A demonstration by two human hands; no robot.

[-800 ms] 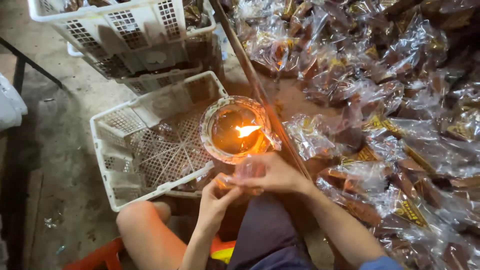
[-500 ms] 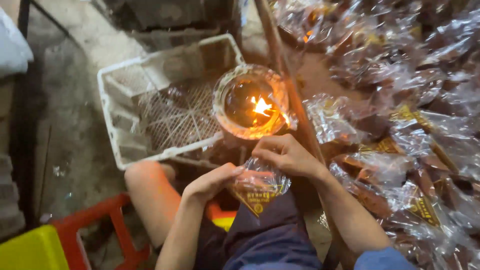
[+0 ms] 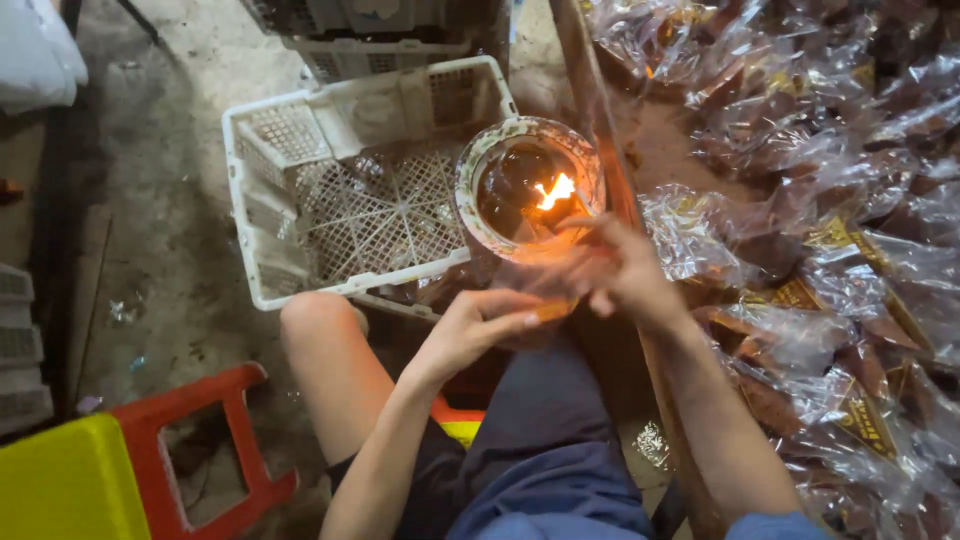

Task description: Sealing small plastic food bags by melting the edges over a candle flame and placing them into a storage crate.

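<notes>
Seated low, knees bare, with both hands raised over the lap. Left hand (image 3: 480, 325) curled under a clear plastic packet (image 3: 535, 285) of brown contents, thumb and fingers pinched narrow on its lower orange-printed edge. Right hand (image 3: 620, 270) closed over the packet's upper end, fingers blurred, apparently gripping it just beside the round glass bowl (image 3: 470, 200) where a small yellow flame (image 3: 555, 190) burns.

Seemingly mid-step: bringing the packet's open end to the fire, right at the bowl's near rim. Next calls for a brief, steady touch of the plastic edge to the flame, fingertips kept back from the heat.

Behind the bowl, a white perforated plastic crate (image 3: 250, 200), almost bare. To the right, past a slanted wooden beam (image 3: 600, 130), a heap of similar filled packets (image 3: 820, 250). Lower left, a red stool frame (image 3: 200, 420).
</notes>
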